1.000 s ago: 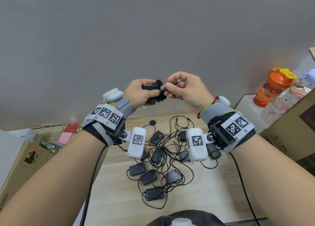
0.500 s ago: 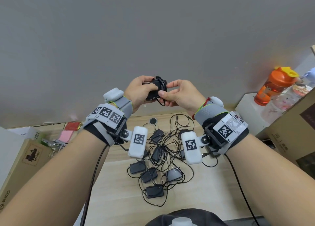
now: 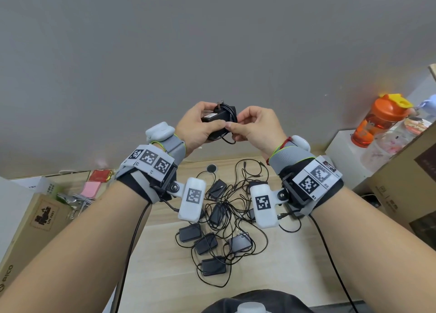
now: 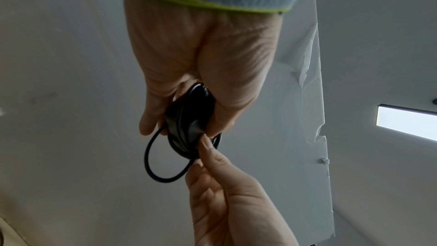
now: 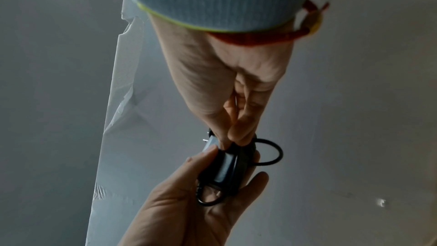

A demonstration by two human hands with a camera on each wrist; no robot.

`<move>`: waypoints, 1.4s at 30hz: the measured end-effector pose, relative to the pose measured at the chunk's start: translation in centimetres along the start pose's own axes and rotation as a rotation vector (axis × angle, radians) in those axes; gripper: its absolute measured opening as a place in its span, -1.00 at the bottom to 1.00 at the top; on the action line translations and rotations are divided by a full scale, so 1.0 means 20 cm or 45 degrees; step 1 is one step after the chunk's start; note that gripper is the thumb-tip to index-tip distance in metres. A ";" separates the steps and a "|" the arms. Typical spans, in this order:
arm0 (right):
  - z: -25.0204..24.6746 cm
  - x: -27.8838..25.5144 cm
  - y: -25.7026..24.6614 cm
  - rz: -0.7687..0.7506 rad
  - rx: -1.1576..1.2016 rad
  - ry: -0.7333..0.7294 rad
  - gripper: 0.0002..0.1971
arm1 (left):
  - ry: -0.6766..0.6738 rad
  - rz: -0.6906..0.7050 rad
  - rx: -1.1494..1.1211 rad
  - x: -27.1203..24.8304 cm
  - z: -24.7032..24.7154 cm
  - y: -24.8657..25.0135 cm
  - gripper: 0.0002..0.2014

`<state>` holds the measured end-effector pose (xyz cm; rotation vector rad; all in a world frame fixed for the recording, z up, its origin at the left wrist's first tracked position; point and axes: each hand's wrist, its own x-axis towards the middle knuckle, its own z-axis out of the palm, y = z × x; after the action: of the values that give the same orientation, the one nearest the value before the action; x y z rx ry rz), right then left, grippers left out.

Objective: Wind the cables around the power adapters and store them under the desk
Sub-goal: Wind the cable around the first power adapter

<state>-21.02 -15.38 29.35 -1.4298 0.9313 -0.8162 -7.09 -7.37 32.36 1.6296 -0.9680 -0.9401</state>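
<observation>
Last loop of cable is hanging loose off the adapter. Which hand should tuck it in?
Probably the right hand: its fingers already pinch the cable beside the loose loop. The left hand grips the adapter and should hold it steady.

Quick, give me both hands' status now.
Left hand: grips the power adapter.
Right hand: pinches the cable wound on it.

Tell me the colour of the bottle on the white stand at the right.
The bottle is orange with a yellow flip cap, clearest in the head view.
</observation>
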 end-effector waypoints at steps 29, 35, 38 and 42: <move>-0.09 -0.01 -0.01 -0.328 -0.041 -0.284 -0.79 | 0.034 -0.128 -0.168 0.01 0.00 0.01 -0.73; -0.09 0.00 -0.01 -0.292 0.047 -0.191 -0.88 | -0.011 -0.025 -0.021 -0.02 0.02 0.01 -0.50; -0.11 0.00 -0.02 -0.269 0.058 -0.145 -0.89 | -0.072 -0.014 0.053 -0.04 0.03 0.01 -0.52; -0.12 0.01 -0.02 -0.316 -0.128 -0.045 -0.90 | -0.125 -0.004 0.105 -0.07 0.06 0.02 -0.60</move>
<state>-23.04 -16.59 29.82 -1.6651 0.7862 -0.9340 -8.81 -6.72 32.71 1.6667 -1.0844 -1.0011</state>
